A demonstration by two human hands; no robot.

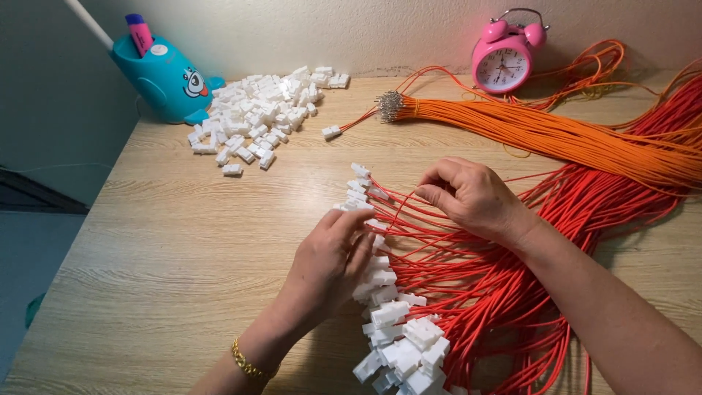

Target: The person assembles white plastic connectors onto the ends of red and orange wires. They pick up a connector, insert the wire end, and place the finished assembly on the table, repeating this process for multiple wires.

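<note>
Hands work at the middle of a wooden table (168,241), over a spread of red wires (482,292) that fan out from the right and end in white plastic plugs (395,344) lined up in a row running from the centre toward the near edge. The left hand (333,260), with a gold bracelet (247,363) on its wrist, lies on that row with its fingers curled loosely over a few plugs, touching them; whether it grips one cannot be told. The right hand (472,197) sits just to the right and a little farther off, its thumb and fingers pinched on a single red wire near the plug end. Farther back, a bundle of orange wires (556,135) lies across the right side, its bare metal tips (389,106) gathered toward the centre, with one wire (358,121) sticking out and carrying a white plug (331,132). A loose heap of white plugs (259,113) sits at the far left of centre, beside a blue pen holder (164,77) with a pink marker (139,33) in it. A pink alarm clock (504,58) stands at the far right against the wall.
</note>
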